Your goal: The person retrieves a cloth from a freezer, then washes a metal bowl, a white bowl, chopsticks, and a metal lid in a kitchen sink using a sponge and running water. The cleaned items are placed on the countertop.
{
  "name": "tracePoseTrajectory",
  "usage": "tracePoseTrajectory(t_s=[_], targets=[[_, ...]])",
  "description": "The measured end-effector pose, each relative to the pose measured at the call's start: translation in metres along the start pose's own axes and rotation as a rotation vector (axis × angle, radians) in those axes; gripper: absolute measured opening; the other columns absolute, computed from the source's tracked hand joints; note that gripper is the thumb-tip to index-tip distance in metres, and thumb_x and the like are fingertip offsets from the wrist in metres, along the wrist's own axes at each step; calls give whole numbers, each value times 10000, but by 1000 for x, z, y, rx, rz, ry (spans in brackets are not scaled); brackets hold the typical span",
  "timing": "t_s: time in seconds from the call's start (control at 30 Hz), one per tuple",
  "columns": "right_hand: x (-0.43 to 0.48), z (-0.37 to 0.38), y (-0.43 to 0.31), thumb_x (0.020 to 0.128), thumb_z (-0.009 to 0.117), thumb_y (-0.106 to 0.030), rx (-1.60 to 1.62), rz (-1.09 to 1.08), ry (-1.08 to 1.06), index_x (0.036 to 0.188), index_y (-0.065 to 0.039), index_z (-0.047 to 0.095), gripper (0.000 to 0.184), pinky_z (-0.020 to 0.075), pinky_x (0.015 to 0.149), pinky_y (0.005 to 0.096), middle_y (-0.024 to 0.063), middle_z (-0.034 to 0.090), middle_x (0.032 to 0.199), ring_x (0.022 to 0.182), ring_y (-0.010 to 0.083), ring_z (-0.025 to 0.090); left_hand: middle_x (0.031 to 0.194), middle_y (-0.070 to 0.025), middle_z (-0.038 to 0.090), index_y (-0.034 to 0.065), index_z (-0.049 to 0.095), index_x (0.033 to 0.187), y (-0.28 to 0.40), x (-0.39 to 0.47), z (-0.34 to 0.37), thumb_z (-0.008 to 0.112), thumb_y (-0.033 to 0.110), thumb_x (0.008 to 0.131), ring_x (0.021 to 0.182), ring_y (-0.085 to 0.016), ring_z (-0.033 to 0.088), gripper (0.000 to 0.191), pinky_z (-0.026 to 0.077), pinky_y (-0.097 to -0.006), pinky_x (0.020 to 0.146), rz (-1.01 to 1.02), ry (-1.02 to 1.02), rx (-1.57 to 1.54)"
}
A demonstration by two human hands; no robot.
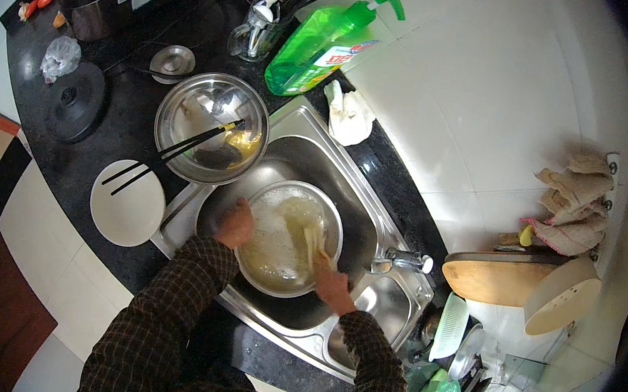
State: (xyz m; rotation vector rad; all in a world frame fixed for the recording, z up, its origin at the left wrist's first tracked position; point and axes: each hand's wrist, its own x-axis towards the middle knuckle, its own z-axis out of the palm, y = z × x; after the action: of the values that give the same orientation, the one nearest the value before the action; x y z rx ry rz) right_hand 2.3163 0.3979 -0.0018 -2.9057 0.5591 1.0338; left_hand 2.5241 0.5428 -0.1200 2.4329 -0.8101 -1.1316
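A round metal basin (pixel 277 261) of cloudy, foamy liquid sits in the stainless steel sink (pixel 361 219). At its left rim, my left hand (pixel 236 225) is closed around the edge. My right hand (pixel 334 285) is over the basin's right side, holding a pale, blurred bundle (pixel 314 241), perhaps a cloth, that trails into the liquid. Left of the sink stands a steel bowl (pixel 205 178) with black chopsticks (pixel 180 149) lying across it and reaching over a white bowl (pixel 126 209).
A green soap pump bottle (pixel 313 51) and a crumpled white cloth (pixel 351 116) stand behind the sink. The faucet (pixel 406 260) is at its right, near a wooden cutting board (pixel 496 275) and a pale green basket (pixel 450 327). A black lid (pixel 76 102) lies far left.
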Motion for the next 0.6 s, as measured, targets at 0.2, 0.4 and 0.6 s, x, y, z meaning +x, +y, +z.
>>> tracePoseTrajectory(t_s=[0.2, 0.4, 0.6], targets=[[7, 38, -65, 728, 435, -89, 301, -332, -229, 1078, -22, 451, 357, 460, 571, 360, 167, 559, 897, 699, 292, 569, 733, -206, 567, -43, 462, 1020, 4, -2, -4, 419, 247, 784, 694, -337, 556, 376, 430, -454, 700, -14, -10, -12], [66, 8, -123, 747, 436, -52, 932, -675, 251, 1086, -13, 452, 342, 420, 480, 282, 108, 533, 743, 535, 182, 492, 808, -216, 561, 23, 474, 1037, 4, -20, -30, 354, 354, 818, 764, -352, 550, 415, 425, -453, 707, 40, -64, -166], [132, -61, -108, 826, 334, -44, 2378, 319, 150, 927, -10, 440, 151, 445, 507, 267, 82, 480, 752, 549, 154, 466, 877, -232, 551, 88, 445, 1089, -7, -10, -40, 308, 446, 840, 828, -368, 543, 457, 421, -458, 716, 74, -303, -510]])
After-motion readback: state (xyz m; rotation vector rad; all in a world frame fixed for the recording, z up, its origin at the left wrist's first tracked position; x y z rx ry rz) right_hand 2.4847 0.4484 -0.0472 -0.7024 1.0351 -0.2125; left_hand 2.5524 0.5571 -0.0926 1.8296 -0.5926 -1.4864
